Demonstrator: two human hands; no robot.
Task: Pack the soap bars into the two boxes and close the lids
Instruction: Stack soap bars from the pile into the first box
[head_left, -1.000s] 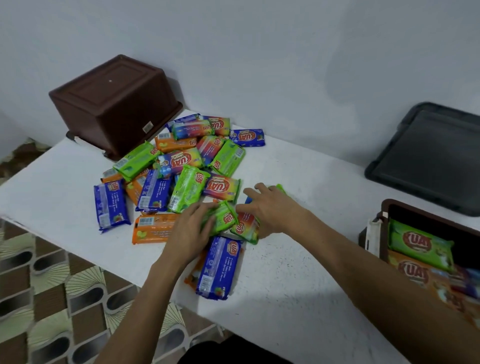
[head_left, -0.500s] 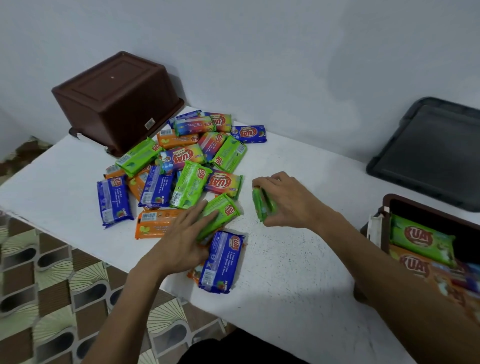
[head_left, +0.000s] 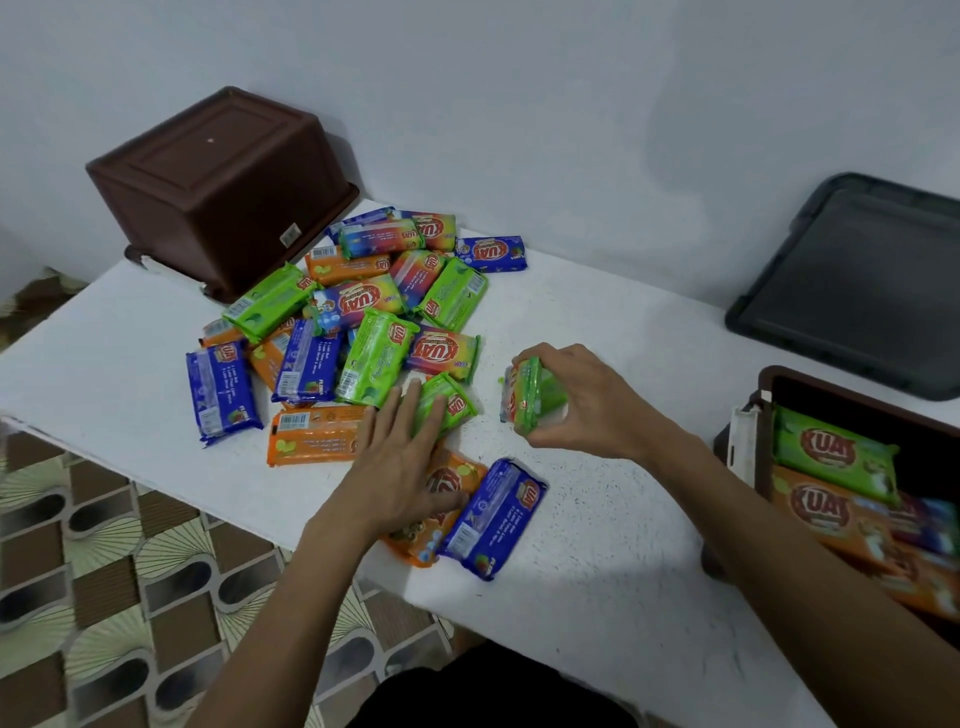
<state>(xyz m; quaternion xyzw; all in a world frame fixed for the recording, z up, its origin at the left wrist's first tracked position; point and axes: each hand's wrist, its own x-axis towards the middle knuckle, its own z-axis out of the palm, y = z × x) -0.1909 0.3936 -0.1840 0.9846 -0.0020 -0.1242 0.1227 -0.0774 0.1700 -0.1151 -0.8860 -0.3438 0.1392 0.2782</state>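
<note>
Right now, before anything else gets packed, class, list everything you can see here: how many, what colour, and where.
Loose soap bars: about twenty, overlapping; green, blue, orange, multicoloured; piled mid-table.
Upturned box: one; brown; back left, by the wall.
Open box: one; brown; right edge.
Packed soap bars: count unclear; green, orange; inside the open box.
Lid: one; dark grey; far right, by the wall.
Table: one; white; centre of view.
Floor tiles: brown and cream pattern; lower left.
Left hand: one; fingers straight, resting on bars at the pile's near edge.
Right hand: one; grips held green soap, right of the pile.
</note>
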